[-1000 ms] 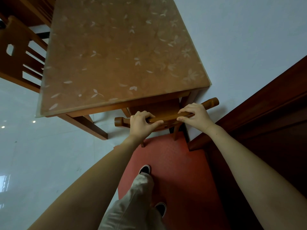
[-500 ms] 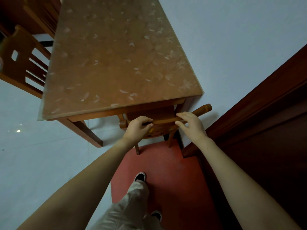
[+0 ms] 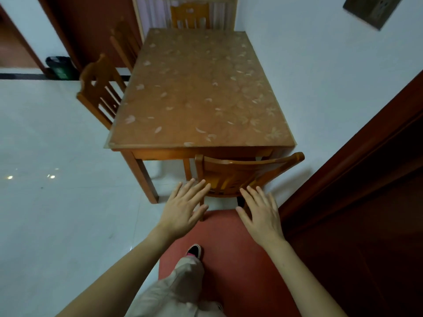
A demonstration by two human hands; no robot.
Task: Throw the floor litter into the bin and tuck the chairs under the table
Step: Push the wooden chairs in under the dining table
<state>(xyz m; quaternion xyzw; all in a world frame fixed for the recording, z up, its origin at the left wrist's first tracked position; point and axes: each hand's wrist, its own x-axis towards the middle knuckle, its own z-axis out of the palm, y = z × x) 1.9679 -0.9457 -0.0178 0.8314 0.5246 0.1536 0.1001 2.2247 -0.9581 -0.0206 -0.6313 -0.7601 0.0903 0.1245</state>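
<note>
Hovering spread, fingers [image 3: 196, 187] sit just before chair [image 3: 247, 168].

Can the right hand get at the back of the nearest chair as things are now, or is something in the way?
Probably yes. The right hand is open, close in front of the chair back, and nothing lies between them. The table edge is beyond it, so it should not block.
</note>
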